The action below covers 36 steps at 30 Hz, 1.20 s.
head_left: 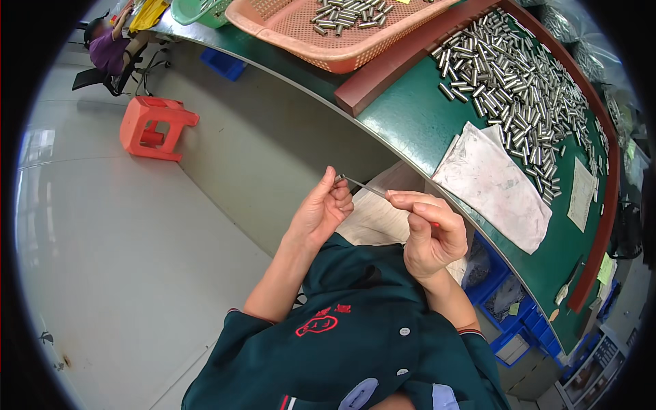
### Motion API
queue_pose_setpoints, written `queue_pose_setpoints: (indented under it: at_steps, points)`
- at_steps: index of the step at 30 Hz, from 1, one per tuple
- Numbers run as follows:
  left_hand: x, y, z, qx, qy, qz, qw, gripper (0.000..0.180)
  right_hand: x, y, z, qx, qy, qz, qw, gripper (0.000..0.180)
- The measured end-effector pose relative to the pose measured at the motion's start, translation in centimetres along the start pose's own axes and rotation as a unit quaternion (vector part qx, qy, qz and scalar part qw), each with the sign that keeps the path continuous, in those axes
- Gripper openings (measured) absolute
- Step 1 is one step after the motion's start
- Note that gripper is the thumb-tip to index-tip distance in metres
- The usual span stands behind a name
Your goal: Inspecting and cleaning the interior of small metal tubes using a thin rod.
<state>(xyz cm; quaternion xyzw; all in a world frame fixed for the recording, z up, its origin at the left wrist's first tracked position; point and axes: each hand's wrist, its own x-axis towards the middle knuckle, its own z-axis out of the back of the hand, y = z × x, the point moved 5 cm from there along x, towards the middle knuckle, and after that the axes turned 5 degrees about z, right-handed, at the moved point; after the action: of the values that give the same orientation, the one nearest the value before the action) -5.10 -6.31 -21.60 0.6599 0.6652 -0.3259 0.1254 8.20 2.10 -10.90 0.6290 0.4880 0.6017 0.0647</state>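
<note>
Above my lap, my left hand (322, 208) is closed, pinching a small metal tube (339, 178) between thumb and fingers, its end facing right. My right hand (437, 236) is closed on a thin tool with a slender metal shaft (367, 186); a bit of red shows between the fingers, and most of the handle is hidden. The shaft's tip meets the tube's end; whether it is inside cannot be made out. To the right, a large heap of short metal tubes (519, 89) lies on the green table (403, 126), beside a stained white cloth (493, 188).
A pink plastic basket (307, 42) with metal tubes stands on the table behind a brown wooden bar (383, 78). Blue bins (509, 321) sit under the table at right. A red stool (154, 126) and a seated person (109, 51) are at far left.
</note>
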Motion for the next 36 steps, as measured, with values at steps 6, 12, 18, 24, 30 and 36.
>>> queue_pose_setpoints:
  at_steps: [6, 12, 18, 24, 30, 36]
  points:
    - [-0.1, 0.0, 0.1, 0.01, -0.019, -0.002, 1.0, 0.032, -0.3, -0.3, 0.0, -0.009, 0.004, -0.01, 1.0, 0.014]
    - [-0.3, 0.0, -0.1, 0.024, -0.022, -0.009, 0.999, 0.032, -0.4, -0.3, -0.1, -0.024, 0.054, -0.021, 0.998, 0.01]
    - [-0.5, 0.2, -0.2, 0.032, -0.04, -0.02, 0.998, 0.031, -0.2, 0.5, -0.7, -0.065, 0.11, 0.018, 0.992, 0.01]
    - [-0.4, -0.2, 0.2, 0.038, -0.082, -0.025, 0.996, 0.032, 0.5, 1.7, 0.0, -0.083, 0.11, 0.054, 0.989, 0.016]
    - [-1.1, -1.2, -0.9, 0.117, -0.11, -0.098, 0.982, 0.03, 1.5, 3.8, 2.6, 0.023, -0.006, 0.006, 1.0, 0.014]
    - [-6.1, -6.1, -9.8, 0.528, -0.096, -0.534, 0.654, 0.005, 2.3, 7.6, 8.3, -0.019, -0.184, -0.014, 0.983, 0.017]
